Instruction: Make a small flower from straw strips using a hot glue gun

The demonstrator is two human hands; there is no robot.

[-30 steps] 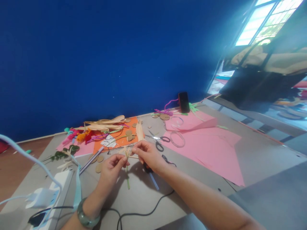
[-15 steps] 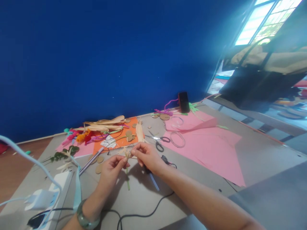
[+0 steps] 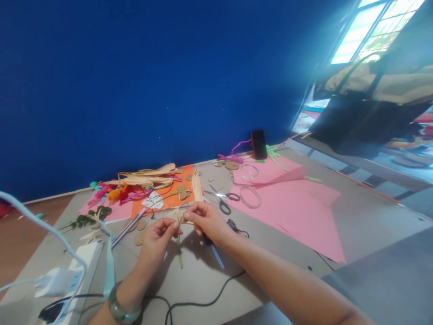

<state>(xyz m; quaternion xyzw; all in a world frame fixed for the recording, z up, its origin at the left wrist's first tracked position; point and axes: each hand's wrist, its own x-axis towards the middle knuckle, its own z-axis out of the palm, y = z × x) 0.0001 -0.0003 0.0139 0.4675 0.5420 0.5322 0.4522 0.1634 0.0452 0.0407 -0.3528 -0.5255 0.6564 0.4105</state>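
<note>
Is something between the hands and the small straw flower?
Nothing visible. The left hand pinches the straw flower at the top of its stem, and the right hand pinches its strips from the other side.

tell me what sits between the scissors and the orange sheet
A pale dried leaf strip lies between the scissors and the orange sheet, as the head view shows.

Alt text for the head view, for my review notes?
Left hand and right hand pinch a small straw-coloured craft piece with a green stem above a grey table. Beyond them lie scissors, pink paper, an orange sheet and pipe cleaners, below a blue wall.
</note>
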